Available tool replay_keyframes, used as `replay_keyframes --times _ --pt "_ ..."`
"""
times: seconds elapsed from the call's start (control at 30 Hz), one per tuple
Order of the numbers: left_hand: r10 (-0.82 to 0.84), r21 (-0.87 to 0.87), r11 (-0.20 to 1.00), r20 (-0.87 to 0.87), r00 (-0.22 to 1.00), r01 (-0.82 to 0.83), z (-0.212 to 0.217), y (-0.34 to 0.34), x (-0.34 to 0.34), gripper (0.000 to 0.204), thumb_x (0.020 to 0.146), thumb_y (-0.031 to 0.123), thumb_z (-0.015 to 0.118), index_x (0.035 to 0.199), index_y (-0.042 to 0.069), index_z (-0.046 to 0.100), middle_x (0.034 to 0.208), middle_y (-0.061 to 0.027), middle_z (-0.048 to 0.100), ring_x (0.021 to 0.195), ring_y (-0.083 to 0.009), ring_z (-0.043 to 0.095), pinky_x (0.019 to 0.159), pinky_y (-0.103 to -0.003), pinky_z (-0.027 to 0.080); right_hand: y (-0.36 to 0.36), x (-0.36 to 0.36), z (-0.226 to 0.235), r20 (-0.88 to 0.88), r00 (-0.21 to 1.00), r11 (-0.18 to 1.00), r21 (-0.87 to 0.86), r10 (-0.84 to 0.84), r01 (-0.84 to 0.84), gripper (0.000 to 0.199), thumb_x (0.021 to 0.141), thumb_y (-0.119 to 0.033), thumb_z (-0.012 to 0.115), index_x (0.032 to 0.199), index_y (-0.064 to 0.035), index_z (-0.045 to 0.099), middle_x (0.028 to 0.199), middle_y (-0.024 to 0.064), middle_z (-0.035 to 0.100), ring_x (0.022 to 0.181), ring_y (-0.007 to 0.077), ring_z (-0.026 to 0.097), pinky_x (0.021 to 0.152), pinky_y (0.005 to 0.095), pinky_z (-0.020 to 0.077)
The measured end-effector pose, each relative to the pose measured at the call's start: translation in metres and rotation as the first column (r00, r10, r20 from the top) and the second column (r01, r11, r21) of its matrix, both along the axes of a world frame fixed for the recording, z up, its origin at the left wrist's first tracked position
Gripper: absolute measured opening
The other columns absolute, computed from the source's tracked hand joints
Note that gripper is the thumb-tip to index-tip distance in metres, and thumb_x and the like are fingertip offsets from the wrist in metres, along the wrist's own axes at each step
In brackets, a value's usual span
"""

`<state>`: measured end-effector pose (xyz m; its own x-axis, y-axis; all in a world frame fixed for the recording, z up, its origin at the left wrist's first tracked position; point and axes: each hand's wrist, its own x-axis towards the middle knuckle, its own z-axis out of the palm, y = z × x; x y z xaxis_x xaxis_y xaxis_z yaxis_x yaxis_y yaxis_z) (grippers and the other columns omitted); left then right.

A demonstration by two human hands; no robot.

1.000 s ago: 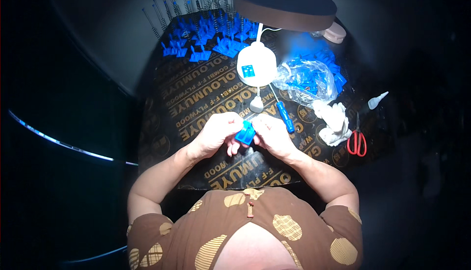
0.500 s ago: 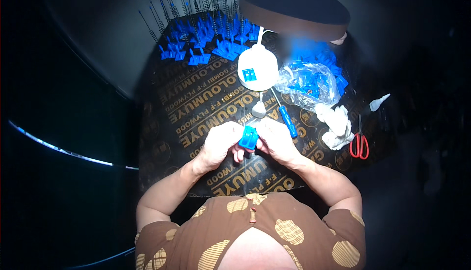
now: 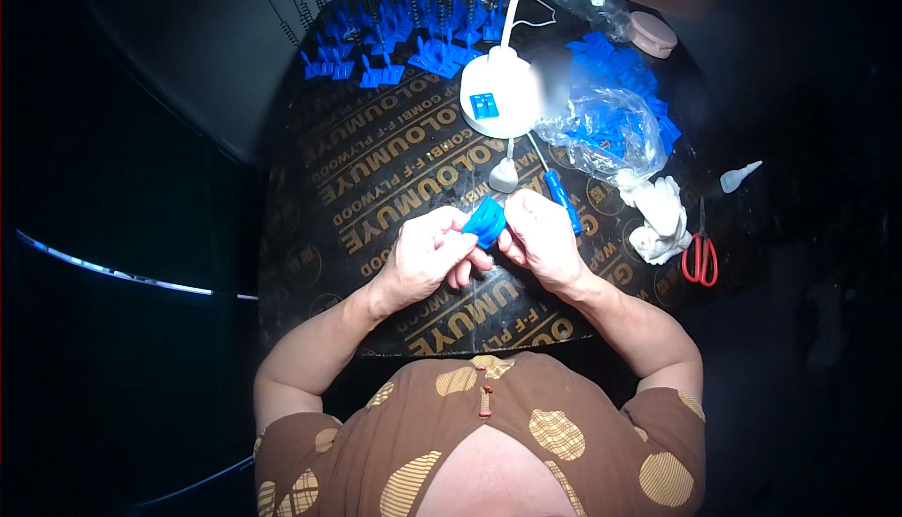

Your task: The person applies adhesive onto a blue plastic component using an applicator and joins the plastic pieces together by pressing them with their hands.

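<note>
Across the dark board (image 3: pixel 376 188), which fills the middle of the view, everything lies under one lamp (image 3: pixel 498 94) with a round white base and a thin white neck. Beyond the lamp, at the far edge, stand blue pieces with thin black wires (image 3: pixel 404 38) rising from them, too many and too crowded to count. Right of the lamp sits one clear bag (image 3: pixel 606 132) stuffed with more blue parts. Just beside it on the near side lies one crumpled white cloth (image 3: pixel 658 216), then one pair of red-handled scissors (image 3: pixel 700 258). One small white nozzle (image 3: pixel 738 177) lies off the board to the right, and one small grey cone (image 3: pixel 505 177) stands near the lamp's base, with one blue pen-like tool (image 3: pixel 564 199) beside it.

Near the board's middle, the left hand (image 3: pixel 427 258) and right hand (image 3: pixel 540 240) meet, both curled closed around one small blue part (image 3: pixel 487 221), pinched between thumbs and fingertips above the board.

The part looks like moulded plastic: light, stiff and smooth, likely to slip or spring away if squeezed off-centre. Its flat sides seem the best place to hold it, keeping fingertips clear of any thin tab or wire, which would probably bend.
</note>
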<state>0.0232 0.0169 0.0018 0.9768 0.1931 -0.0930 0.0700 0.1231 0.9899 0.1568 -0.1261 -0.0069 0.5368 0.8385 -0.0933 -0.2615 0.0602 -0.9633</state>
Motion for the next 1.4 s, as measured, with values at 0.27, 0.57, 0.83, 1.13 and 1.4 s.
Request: replay_keyframes --times 0.27,0.57,0.83,1.13,1.4 --pt "0.019 0.044 0.999 -0.010 1.000 -0.019 0.005 -0.001 -0.001 0.014 0.095 0.010 0.049 0.099 -0.004 0.053 0.079 -0.0163 0.068 0.056 -0.0084 0.059 0.053 -0.019 0.048 -0.002 -0.002 0.001 0.044 0.999 0.999 -0.043 -0.012 0.014 0.029 0.097 -0.024 0.046 0.078 -0.0035 0.052 0.063 0.0019 0.055 0.050 0.0041 0.045 0.046 0.0192 0.0366" --pt "0.026 0.040 0.999 -0.040 0.999 -0.025 0.002 0.003 -0.001 0.014 0.093 0.009 0.051 0.098 -0.004 0.053 0.078 -0.0160 0.068 0.056 -0.0101 0.060 0.054 -0.020 0.049 0.000 0.001 0.000 0.024 0.998 0.997 -0.042 0.061 -0.060 0.026 0.097 -0.022 0.047 0.079 -0.0036 0.052 0.065 0.0019 0.056 0.052 0.0042 0.046 0.047 0.0191 0.0367" --pt "-0.049 0.015 0.999 -0.069 0.996 0.050 0.004 0.004 -0.002 0.013 0.092 0.008 0.051 0.097 -0.004 0.054 0.075 -0.0160 0.067 0.056 -0.0109 0.060 0.054 -0.022 0.050 -0.002 -0.001 -0.001 -0.020 0.999 0.999 0.006 0.051 -0.051 0.024 0.096 -0.023 0.049 0.088 -0.0027 0.059 0.067 -0.0010 0.055 0.054 0.0020 0.045 0.047 0.0167 0.0348" --pt "-0.009 -0.019 1.000 -0.053 0.999 0.008 0.000 0.003 -0.001 0.016 0.094 0.012 0.051 0.096 -0.003 0.056 0.075 -0.0152 0.067 0.057 -0.0114 0.061 0.054 -0.021 0.049 -0.001 -0.001 -0.003 0.045 0.999 0.999 -0.052 0.014 -0.012 0.023 0.096 -0.021 0.049 0.084 -0.0028 0.057 0.065 -0.0010 0.054 0.054 0.0023 0.046 0.048 0.0171 0.0360" --pt "-0.029 -0.051 0.998 -0.049 0.998 0.027 -0.001 0.002 -0.002 0.017 0.094 0.012 0.050 0.096 -0.004 0.056 0.078 -0.0164 0.068 0.057 -0.0107 0.061 0.054 -0.021 0.048 -0.001 -0.001 -0.011 0.057 0.997 0.999 -0.008 0.047 -0.047 0.028 0.097 -0.026 0.047 0.082 -0.0036 0.052 0.066 0.0008 0.054 0.054 0.0039 0.047 0.049 0.0182 0.0385"
